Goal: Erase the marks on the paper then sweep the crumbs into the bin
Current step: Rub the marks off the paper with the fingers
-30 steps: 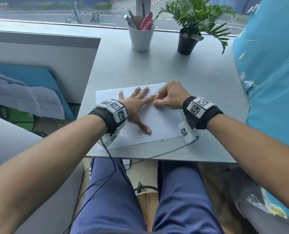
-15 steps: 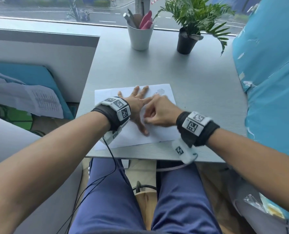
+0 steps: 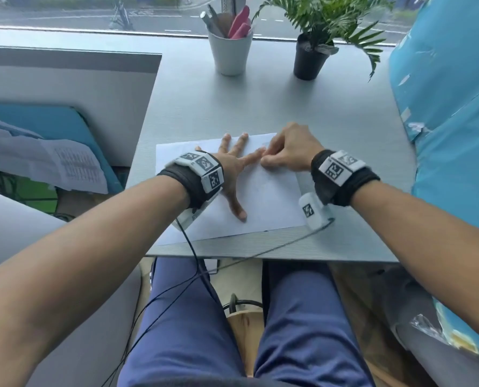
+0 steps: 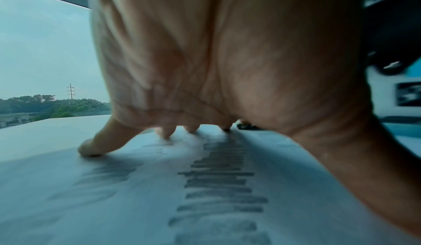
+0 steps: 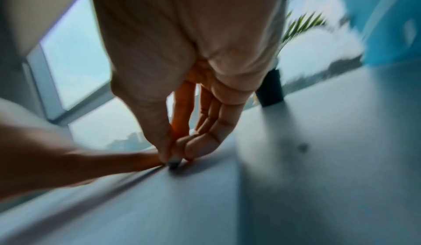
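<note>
A white sheet of paper (image 3: 271, 202) lies on the grey desk near its front edge. My left hand (image 3: 234, 169) lies flat on the paper with fingers spread, pressing it down; in the left wrist view the left hand (image 4: 205, 87) arches over the paper (image 4: 114, 204), where blurred grey print shows. My right hand (image 3: 287, 152) sits at the sheet's far right corner, its fingertips pinched together beside my left index finger. In the right wrist view the right hand (image 5: 175, 159) pinches a small dark-tipped eraser (image 5: 174, 164) against the paper (image 5: 159, 204). The picture is blurred.
A white cup (image 3: 230, 53) of pens and a potted plant (image 3: 309, 58) stand at the desk's far edge. A blue-wrapped object (image 3: 450, 135) borders the desk on the right. A grey partition (image 3: 65, 88) stands left. Cables hang off the front edge (image 3: 260, 255).
My right hand came toward me across the paper half a second ago, then went back to the far right corner. My left hand stayed flat on the sheet.
</note>
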### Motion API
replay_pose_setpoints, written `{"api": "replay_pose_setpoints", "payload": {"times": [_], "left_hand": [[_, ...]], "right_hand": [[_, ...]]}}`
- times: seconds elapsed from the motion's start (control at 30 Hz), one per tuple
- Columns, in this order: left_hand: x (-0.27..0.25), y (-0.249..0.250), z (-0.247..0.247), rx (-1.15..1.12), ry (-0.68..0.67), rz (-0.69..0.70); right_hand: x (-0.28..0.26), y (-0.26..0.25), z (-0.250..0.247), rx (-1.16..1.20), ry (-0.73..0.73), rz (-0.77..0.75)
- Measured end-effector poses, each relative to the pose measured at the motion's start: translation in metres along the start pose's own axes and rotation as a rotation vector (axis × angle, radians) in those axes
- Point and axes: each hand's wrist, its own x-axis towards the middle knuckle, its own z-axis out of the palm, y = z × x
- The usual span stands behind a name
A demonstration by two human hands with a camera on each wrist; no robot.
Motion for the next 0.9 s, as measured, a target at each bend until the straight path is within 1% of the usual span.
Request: {"api": "replay_pose_setpoints", "payload": {"times": [0.03,0.07,0.13,0.2,0.23,0.27,0.37,0.4,0.43,0.47,0.53,0.57,0.6,0.7,0.73,0.77,0.8,0.83,0.9], "left_hand": [[-0.001,0.000,0.000,-0.006,0.002,0.004],[-0.001,0.000,-0.001,-0.002,0.000,0.002],[0.001,0.001,-0.001,0.013,-0.019,-0.011],[0.003,0.001,-0.001,0.010,-0.023,-0.012],[0.004,0.001,0.000,0.008,-0.021,-0.008],[0.004,0.001,0.001,0.008,-0.016,-0.002],[0.000,0.001,0.000,-0.002,-0.011,0.002],[-0.001,0.000,0.000,0.000,-0.009,-0.001],[-0.001,0.000,0.000,0.006,-0.007,-0.004],[0.000,0.001,-0.001,0.010,-0.008,-0.004],[0.002,0.001,0.000,0.013,-0.006,-0.005],[0.003,0.000,0.000,0.013,-0.002,-0.004],[0.002,0.000,0.001,0.011,-0.001,0.001],[0.001,-0.002,0.000,0.002,0.011,0.024],[0.001,0.000,0.000,0.027,0.025,0.038],[0.002,0.002,-0.001,0.076,0.044,0.055],[0.005,0.006,-0.003,0.130,0.053,0.077],[0.007,0.009,-0.005,0.167,0.049,0.098],[0.011,0.011,-0.005,0.166,0.040,0.131]], "right_hand": [[0.005,0.004,-0.005,-0.005,0.044,0.021],[0.005,0.001,-0.003,-0.015,0.047,0.007],[-0.015,-0.018,0.015,-0.032,-0.071,-0.080],[-0.040,-0.035,0.032,-0.032,-0.241,-0.150],[-0.040,-0.033,0.032,-0.028,-0.264,-0.160],[-0.032,-0.026,0.025,-0.031,-0.223,-0.147],[0.001,0.002,-0.008,-0.020,0.025,0.000],[0.005,0.006,-0.010,-0.011,0.057,0.024],[0.002,0.002,-0.005,-0.026,0.042,0.007],[-0.008,-0.007,0.005,-0.056,-0.012,-0.037],[-0.034,-0.025,0.025,-0.070,-0.165,-0.140],[-0.039,-0.027,0.026,-0.066,-0.217,-0.159],[-0.034,-0.024,0.020,-0.069,-0.216,-0.151],[-0.003,0.001,-0.011,-0.065,-0.011,-0.010],[0.001,0.004,-0.016,-0.062,0.026,0.012],[-0.002,0.001,-0.012,-0.067,0.026,-0.014],[-0.012,-0.008,-0.004,-0.076,-0.013,-0.057],[-0.024,-0.018,0.008,-0.084,-0.079,-0.099],[-0.044,-0.030,0.024,-0.074,-0.209,-0.139]]}}
